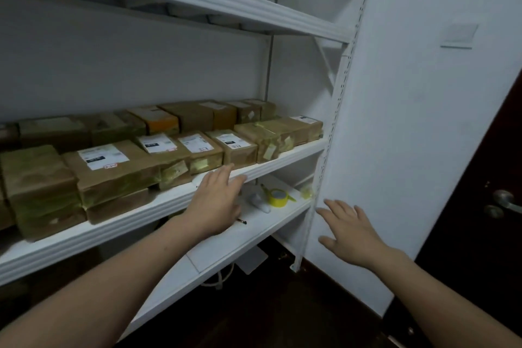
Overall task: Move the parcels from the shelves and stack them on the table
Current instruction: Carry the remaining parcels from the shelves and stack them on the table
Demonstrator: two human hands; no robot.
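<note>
Several brown paper parcels with white labels and yellow tape fill the middle shelf (296, 154) of a white rack, in two rows. A labelled parcel (233, 147) stands near the shelf's front. My left hand (217, 200) reaches out with straight fingers just below and in front of that parcel, over the shelf edge, holding nothing. My right hand (348, 227) hovers open with spread fingers in front of the rack's right upright (324, 167), apart from any parcel. The table is not in view.
A lower shelf (226, 248) carries a yellow tape roll (278, 197), a white object (260, 202) and a pen (241, 221). A white wall (409, 121) stands to the right, with a dark door and its handle (505, 200) at the far right. The floor is dark.
</note>
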